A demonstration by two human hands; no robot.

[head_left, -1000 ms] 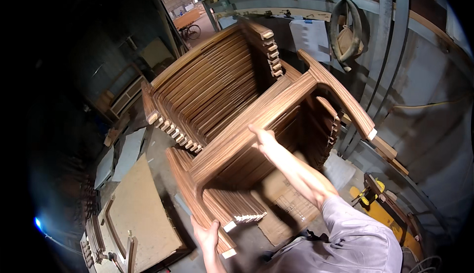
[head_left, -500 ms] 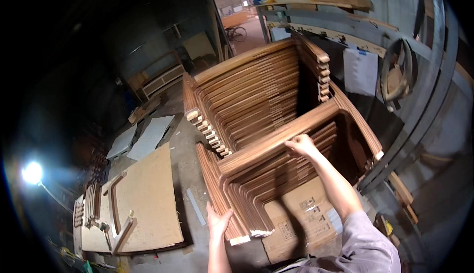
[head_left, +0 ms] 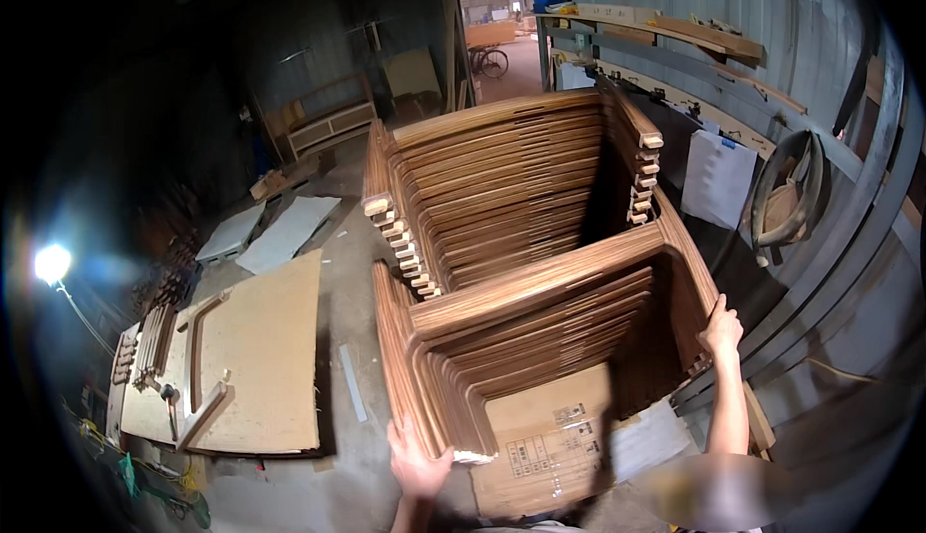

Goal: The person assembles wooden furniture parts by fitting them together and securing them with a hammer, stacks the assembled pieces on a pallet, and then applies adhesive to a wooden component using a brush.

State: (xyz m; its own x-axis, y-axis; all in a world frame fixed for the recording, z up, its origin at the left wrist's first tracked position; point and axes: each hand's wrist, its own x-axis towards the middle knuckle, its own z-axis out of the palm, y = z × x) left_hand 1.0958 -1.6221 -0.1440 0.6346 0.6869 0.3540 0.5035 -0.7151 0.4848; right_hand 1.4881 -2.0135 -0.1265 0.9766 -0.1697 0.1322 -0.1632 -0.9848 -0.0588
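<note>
A tall stack of U-shaped brown wooden frames [head_left: 540, 287] stands in front of me, their open sides toward me. My left hand [head_left: 420, 458] is closed round the near end of the top frame's left arm, thumb along its inner side. On the other side, my right hand [head_left: 721, 330] grips the near end of the right arm of that frame. Behind it rises a second stack of similar wooden frames [head_left: 502, 171], with pale cut ends showing at both sides. Flat printed cardboard [head_left: 540, 446] lies at the foot of the near stack.
A low board-topped platform [head_left: 270, 369] at left carries loose frame parts and a hammer [head_left: 171, 406]. A lit lamp [head_left: 52, 263] glows at far left. Along the metal wall at right run a wooden shelf [head_left: 656, 27], a hanging white sheet [head_left: 719, 176] and steel rails.
My right hand has left the middle of the top frame's back rail and now holds the end of its right arm. My left hand stays at the left arm's end. The view has shifted.
</note>
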